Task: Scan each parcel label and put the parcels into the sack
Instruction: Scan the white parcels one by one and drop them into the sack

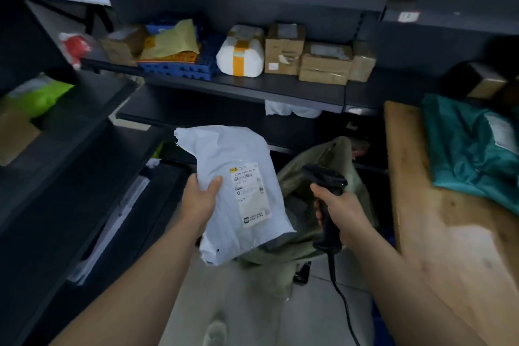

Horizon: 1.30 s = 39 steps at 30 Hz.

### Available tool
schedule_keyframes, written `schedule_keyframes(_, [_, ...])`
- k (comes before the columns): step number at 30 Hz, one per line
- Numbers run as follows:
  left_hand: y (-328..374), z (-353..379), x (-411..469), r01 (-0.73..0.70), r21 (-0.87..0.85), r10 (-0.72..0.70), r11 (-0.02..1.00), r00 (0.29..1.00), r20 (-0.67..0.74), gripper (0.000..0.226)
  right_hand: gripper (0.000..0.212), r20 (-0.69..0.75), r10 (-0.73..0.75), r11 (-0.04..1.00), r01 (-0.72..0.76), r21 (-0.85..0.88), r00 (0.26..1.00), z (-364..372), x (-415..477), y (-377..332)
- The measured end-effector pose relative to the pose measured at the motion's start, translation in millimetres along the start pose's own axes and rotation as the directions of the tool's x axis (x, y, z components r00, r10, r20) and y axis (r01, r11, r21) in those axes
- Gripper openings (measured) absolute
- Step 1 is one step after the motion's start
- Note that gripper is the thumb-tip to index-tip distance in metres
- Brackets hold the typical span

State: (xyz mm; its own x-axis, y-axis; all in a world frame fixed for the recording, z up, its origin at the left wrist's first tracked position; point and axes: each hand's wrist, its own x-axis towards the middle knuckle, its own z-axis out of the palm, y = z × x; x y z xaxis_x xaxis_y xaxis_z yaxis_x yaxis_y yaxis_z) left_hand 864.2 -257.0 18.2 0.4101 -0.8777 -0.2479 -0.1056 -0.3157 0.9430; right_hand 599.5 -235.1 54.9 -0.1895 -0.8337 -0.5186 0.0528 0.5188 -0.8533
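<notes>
step: scanning (judged) | hands: left hand (200, 199) grips white crumpled plastic mailer parcel (224, 154) at its 9 o'clock edge; right hand (341, 213) clasps black corded handheld scanner (325, 181) | parcel: mid-air, printed white label (251, 194) face-up, flat, unobstructed | olive fabric sack (332, 154) open at parcel's 3 o'clock | next: aim scanner at barcode, then drop in sack
</notes>
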Motion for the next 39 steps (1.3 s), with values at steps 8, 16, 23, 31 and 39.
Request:
schedule_keyframes(8, [-44,84,104,0.129,0.047,-0.137,0.991,0.932,0.335,0.040,0.024,-0.224,0.046,0.998,-0.034,0.059,0.973,16,72,25])
schedule_keyframes(16, [-132,179,163,0.098,0.084,-0.128,0.992,0.805,0.580,0.037,0.033,-0.290,0.077,0.996,-0.060,0.066,0.954,37,155,81])
schedule_keyframes(23, [-218,213,185,0.066,0.075,-0.099,0.995,0.756,0.646,0.045,0.027,-0.320,0.138,0.990,-0.130,0.045,0.937,46,199,126])
schedule_keyframes(31, [-288,207,205,0.225,0.185,-0.291,0.957,0.709,0.642,0.047,0.023,-0.338,0.197,0.980,-0.198,0.030,0.920,62,229,166])
schedule_keyframes(39, [-308,187,218,-0.060,0.697,-0.440,0.715,0.736,0.515,0.049,0.024,-0.275,0.194,0.980,-0.201,0.005,0.942,77,232,172])
